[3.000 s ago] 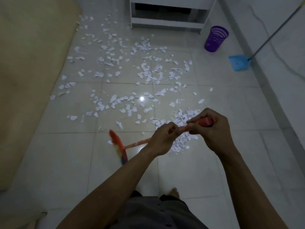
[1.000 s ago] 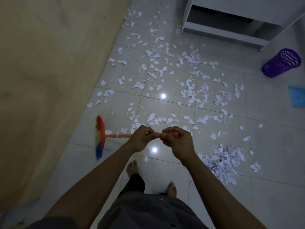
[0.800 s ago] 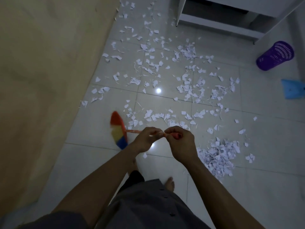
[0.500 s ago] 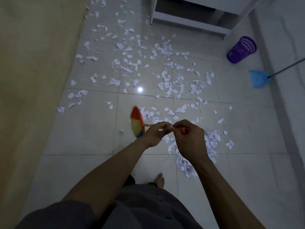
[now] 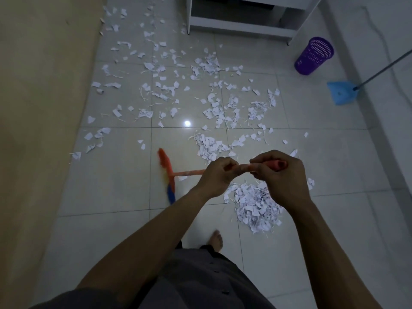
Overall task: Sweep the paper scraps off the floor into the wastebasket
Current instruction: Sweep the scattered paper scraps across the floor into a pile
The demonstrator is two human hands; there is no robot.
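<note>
Gripping broom (image 5: 189, 172), left hand (image 5: 219, 175), right hand (image 5: 281, 178), paper scraps (image 5: 256, 206), purple wastebasket (image 5: 314, 55)

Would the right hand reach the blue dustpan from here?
Probably not: the right hand grips the broom, and the dustpan lies far off by the wall. Nothing blocks the way; steps seem needed.

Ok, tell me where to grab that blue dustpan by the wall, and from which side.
Take the blue dustpan by its thin grey handle. The handle slants up from the dustpan's rear toward the wall, so come from the open floor side; the wall blocks the other. Probably free the right hand from the broom first.
</note>
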